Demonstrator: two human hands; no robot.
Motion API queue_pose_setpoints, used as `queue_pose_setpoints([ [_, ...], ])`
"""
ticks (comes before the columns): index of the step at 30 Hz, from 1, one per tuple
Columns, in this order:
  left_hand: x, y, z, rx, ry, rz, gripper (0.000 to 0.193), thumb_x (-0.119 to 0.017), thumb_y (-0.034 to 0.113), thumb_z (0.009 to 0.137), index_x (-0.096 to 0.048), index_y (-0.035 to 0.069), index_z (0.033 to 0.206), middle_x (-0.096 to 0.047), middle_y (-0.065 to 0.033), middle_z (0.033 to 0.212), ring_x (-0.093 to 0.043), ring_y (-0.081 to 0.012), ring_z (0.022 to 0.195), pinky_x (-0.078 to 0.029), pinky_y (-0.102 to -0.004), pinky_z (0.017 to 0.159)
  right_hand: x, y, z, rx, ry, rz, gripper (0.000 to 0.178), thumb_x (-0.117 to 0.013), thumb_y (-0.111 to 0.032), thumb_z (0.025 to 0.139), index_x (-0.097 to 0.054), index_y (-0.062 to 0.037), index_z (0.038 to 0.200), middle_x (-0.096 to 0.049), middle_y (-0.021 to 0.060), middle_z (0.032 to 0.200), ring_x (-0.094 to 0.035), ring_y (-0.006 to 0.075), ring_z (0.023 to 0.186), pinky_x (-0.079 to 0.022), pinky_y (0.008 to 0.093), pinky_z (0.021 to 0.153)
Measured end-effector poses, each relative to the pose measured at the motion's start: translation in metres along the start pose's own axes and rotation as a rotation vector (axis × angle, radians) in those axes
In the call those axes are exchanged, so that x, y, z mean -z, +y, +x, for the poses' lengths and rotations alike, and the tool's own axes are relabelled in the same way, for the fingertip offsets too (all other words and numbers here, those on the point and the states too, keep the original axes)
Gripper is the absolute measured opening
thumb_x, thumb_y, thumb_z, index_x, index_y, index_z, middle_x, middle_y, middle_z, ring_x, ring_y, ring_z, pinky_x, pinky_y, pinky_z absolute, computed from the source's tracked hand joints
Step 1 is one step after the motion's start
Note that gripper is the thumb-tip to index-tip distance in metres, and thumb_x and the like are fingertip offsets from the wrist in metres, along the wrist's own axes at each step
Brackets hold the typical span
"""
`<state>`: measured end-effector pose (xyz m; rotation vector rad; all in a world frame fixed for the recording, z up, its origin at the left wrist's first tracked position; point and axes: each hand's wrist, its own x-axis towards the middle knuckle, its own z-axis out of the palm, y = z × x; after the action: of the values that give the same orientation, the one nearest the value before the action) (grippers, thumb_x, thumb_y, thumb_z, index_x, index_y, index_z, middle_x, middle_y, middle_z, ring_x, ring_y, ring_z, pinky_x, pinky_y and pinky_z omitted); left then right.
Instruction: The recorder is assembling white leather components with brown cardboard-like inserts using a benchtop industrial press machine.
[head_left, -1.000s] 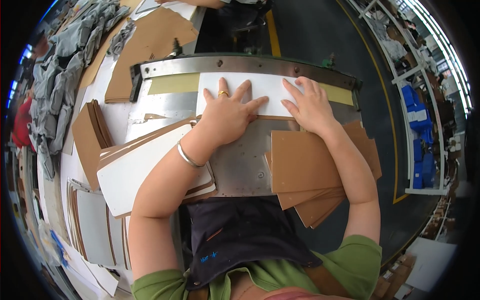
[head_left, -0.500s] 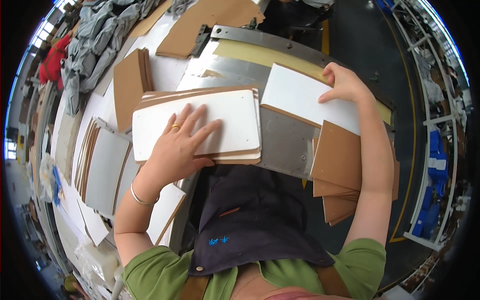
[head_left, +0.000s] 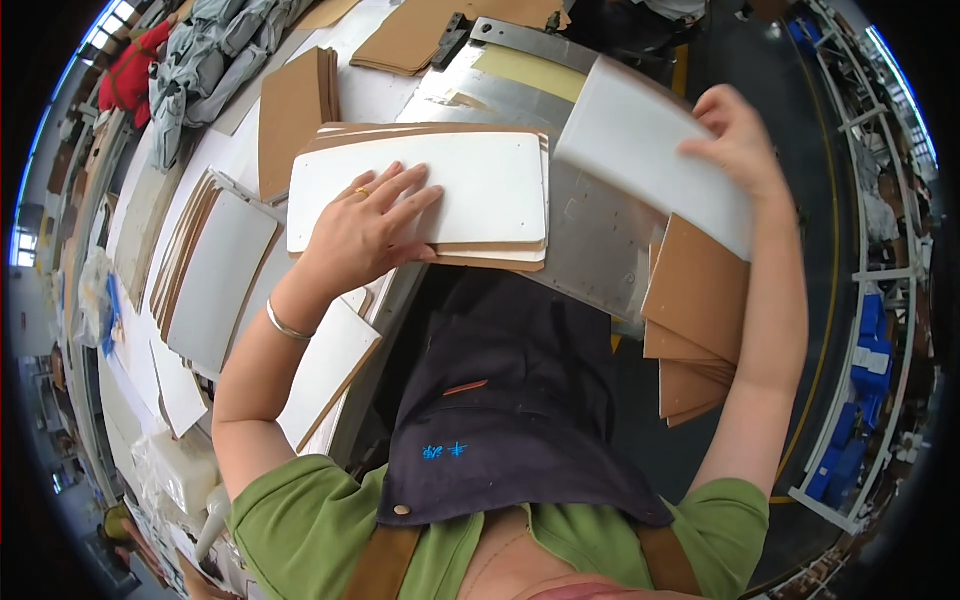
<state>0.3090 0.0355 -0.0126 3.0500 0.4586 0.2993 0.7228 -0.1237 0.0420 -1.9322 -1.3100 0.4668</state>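
My left hand (head_left: pixel 378 218) lies flat, fingers spread, on the top white board (head_left: pixel 480 185) of a stack of white-faced cardboard pieces with brown undersides. This top board has rounded corners and small holes near its edges. To the right, my right hand (head_left: pixel 735 148) holds another white-faced board (head_left: pixel 635 135) near its far right edge, thumb on the white face and fingertips at the edge. That board is slightly blurred and tilted above the metal plate (head_left: pixel 590 225). Brown cardboard pieces (head_left: pixel 697 290) lie fanned out below it, partly behind my right forearm.
Brown cardboard (head_left: pixel 290 120) stands stacked behind the left pile. Several grey-white boards (head_left: pixel 220 280) lean in a row at left, with grey cloth (head_left: pixel 205 70) and a red item (head_left: pixel 135 75) beyond. Shelving with blue bins (head_left: pixel 870 350) lines the right side, across a dark floor.
The view has shifted, so everything sits higher in the picture. The right-hand board's far left corner has risen and the board blurs with motion. My left hand stays on its stack.
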Motion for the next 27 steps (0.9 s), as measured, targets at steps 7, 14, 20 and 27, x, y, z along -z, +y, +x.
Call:
queue_pose_setpoints([
  [7, 0.002, -0.003, -0.008, -0.103, 0.093, 0.14, 0.052, -0.068, 0.032, 0.085, -0.056, 0.011, 0.131, -0.058, -0.0132, 0.134, -0.058, -0.0324, 0.121, -0.049, -0.0411, 0.101, 0.08, -0.067, -0.118, 0.468, 0.493, -0.701, 0.025, -0.07, 0.005, 0.08, -0.068, -0.0013, 0.104, -0.068, 0.0063, 0.095, -0.062, 0.0144, 0.079, -0.049, 0.0274, 0.069],
  [14, 0.046, -0.022, 0.002, 0.229, 0.456, 0.087, 0.023, -0.06, 0.005, 0.089, -0.067, 0.006, 0.111, -0.067, -0.0139, 0.075, -0.066, -0.0254, 0.064, -0.051, -0.0373, 0.058, 0.016, -0.054, -0.217, -0.054, -0.148, -0.564, 0.044, -0.082, -0.008, 0.058, -0.067, -0.0032, 0.099, -0.067, 0.0107, 0.095, -0.062, 0.0311, 0.096, -0.048, 0.0379, 0.085],
  [20, 0.09, 0.017, 0.104, -0.079, 0.864, 0.255, 0.019, -0.066, 0.012, 0.087, -0.068, 0.009, 0.106, -0.067, -0.0057, 0.077, -0.06, -0.0233, 0.056, -0.048, -0.0325, 0.05, 0.039, -0.046, -0.183, 0.105, 0.371, -0.378, 0.024, -0.076, 0.002, 0.072, -0.067, -0.0005, 0.095, -0.069, 0.0106, 0.094, -0.066, 0.0236, 0.087, -0.051, 0.0316, 0.077],
  [27, -0.054, 0.126, 0.21, -0.457, 0.116, 0.153, 0.045, -0.058, 0.043, 0.092, -0.056, 0.016, 0.128, -0.054, -0.0142, 0.134, -0.053, -0.0379, 0.122, -0.049, -0.0544, 0.089, 0.006, -0.012, -0.069, 0.197, 0.449, -0.275, 0.014, -0.065, -0.007, 0.087, -0.068, -0.0035, 0.1, -0.068, 0.0112, 0.1, -0.065, 0.0246, 0.092, -0.051, 0.0339, 0.082],
])
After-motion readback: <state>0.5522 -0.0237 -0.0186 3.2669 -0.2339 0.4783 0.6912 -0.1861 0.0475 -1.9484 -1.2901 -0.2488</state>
